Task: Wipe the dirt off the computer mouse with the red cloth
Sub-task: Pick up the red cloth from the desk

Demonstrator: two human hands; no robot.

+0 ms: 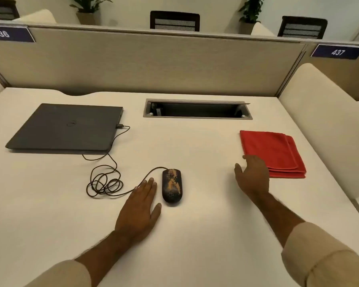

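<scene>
The right hand [252,175], fingers spread and empty, is hovering at the near corner of the folded red cloth [273,153] by the counter's [195,235] right edge, soft and probably easiest pinched there, while the left hand [140,208] is lying flat beside the light, dirt-streaked mouse [172,186] mid-counter.

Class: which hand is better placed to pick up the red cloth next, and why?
The right hand: it hovers at the red cloth's near edge, empty. The left hand lies flat beside the mouse.
</scene>
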